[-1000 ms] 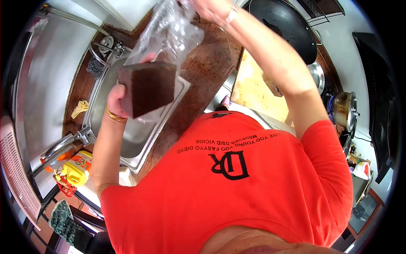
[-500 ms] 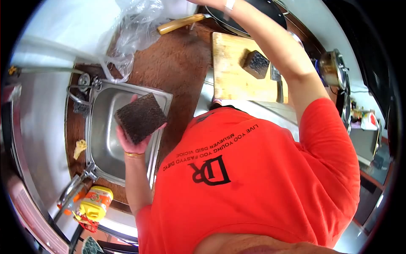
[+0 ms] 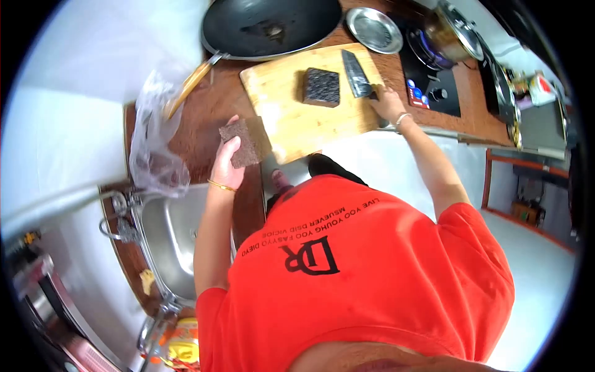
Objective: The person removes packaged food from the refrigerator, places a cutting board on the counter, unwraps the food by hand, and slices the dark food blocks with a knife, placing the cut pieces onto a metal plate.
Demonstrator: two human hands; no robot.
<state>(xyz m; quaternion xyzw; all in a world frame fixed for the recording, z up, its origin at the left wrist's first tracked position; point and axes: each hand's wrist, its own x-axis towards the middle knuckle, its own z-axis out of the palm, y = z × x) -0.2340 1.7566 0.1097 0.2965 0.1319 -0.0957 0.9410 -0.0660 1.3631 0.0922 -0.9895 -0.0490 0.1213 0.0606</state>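
Note:
My left hand (image 3: 228,162) is closed round a dark brown, porous, square-edged block (image 3: 246,141), thumb across its near face. It is held by the left edge of the wooden cutting board (image 3: 300,133). A second dark block (image 3: 321,87), black and rough on top, lies on the board. To its right lies a kitchen knife (image 3: 355,73), dark blade pointing away from me. My right hand (image 3: 388,104) is at the board's right edge, fingers closed over the knife's handle and hiding most of it.
A black wok (image 3: 273,28) with a wooden handle stands behind the board. Beside it are a metal plate (image 3: 374,30) and a pot (image 3: 449,34) on the gas hob (image 3: 443,87). At left lie a clear plastic bag (image 3: 155,136) and the steel sink (image 3: 170,229).
My left hand has carried its block from over the sink to beside the board. My right hand has come down from the wok to the knife. The view has turned rightward.

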